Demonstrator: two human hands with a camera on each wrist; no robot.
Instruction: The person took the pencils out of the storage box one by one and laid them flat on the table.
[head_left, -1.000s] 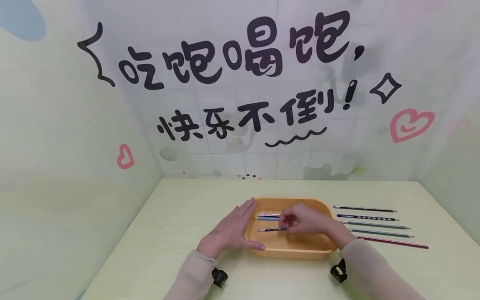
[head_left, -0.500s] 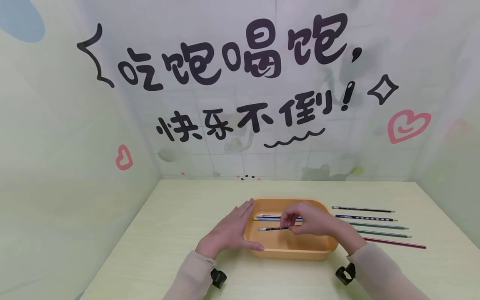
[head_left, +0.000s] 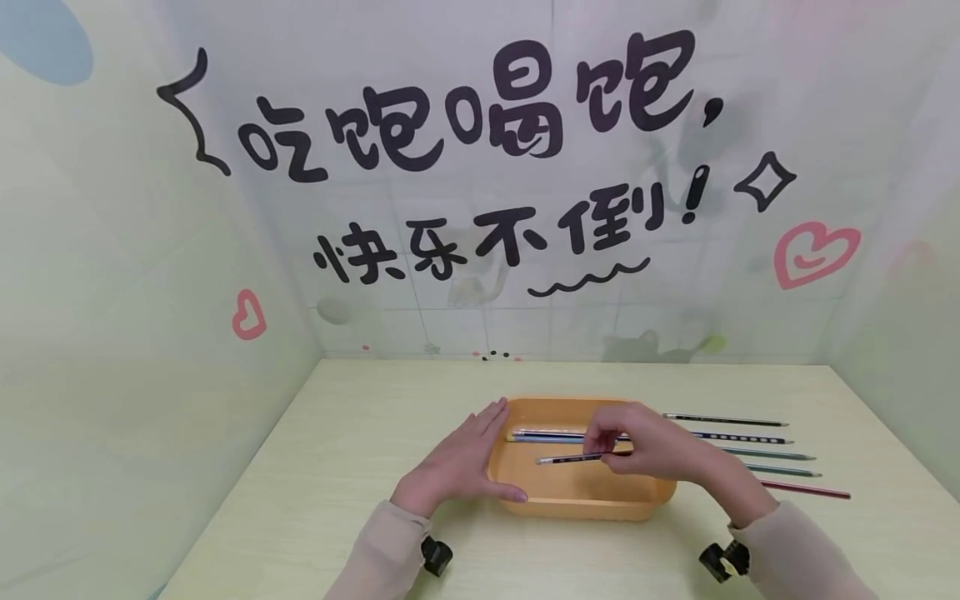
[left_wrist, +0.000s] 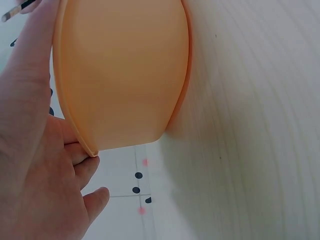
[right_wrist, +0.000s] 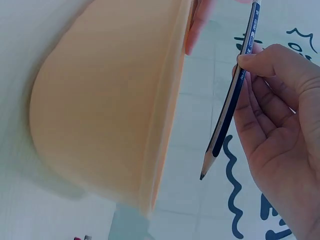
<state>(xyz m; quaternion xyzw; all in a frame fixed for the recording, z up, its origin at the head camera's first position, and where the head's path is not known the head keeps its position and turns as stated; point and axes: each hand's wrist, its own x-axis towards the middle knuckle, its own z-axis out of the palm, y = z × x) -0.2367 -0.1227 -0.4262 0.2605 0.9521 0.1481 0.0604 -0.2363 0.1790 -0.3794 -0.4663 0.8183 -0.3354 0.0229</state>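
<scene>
An orange plastic basin (head_left: 585,507) stands on the table, with a few pencils (head_left: 555,437) lying along its far side. My left hand (head_left: 465,458) rests against its left end, fingers straight toward the back corner and thumb along the near rim. In the left wrist view, the fingertips are right at the rim. Over the basin, my right hand (head_left: 656,442) pinches a dark striped pencil (right_wrist: 227,107) between thumb and fingers. Its eraser end points left in the head view; its sharpened graphite tip shows in the right wrist view.
Right of the basin, several pencils lie roughly parallel on the table: a black one (head_left: 723,419) farthest back, a dark blue one (head_left: 750,439) with pale spots, green ones (head_left: 772,454), and a red one (head_left: 813,489) nearest. A printed wall sheet (head_left: 480,325) stands behind.
My right hand has drawn the pencil to the right across the basin, and its forearm has shifted right as well. My left hand stays at the basin's left end.
</scene>
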